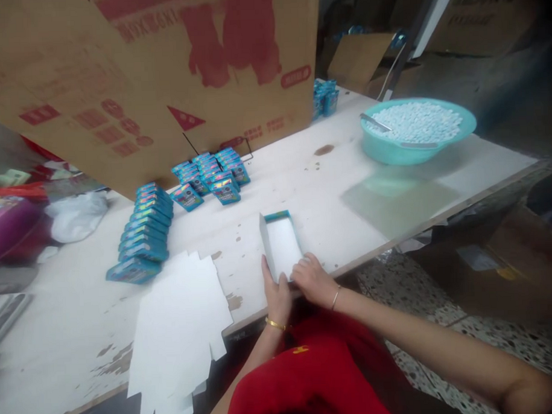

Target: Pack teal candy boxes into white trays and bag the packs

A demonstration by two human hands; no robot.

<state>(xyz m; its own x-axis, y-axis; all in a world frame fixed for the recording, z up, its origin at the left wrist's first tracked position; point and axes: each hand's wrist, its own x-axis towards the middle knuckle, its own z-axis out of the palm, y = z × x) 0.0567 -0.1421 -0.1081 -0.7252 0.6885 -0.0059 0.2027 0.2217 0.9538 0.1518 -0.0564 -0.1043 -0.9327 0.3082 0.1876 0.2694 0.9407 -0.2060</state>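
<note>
On the table (284, 170), left hand (278, 294) and right hand (315, 281) pinch an open box (284, 243) at its near end.

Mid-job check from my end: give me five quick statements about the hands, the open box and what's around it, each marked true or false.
1. The left hand and right hand both touch the open box. True.
2. White card sheets overlap to the left of the open box. True.
3. The open box is filled to the rim. False: its visible inside is bare white.
4. The plastic basin holds many small pale pieces. True.
5. The plastic basin stands to the left of the open box. False: it stands to the right, farther back.
</note>
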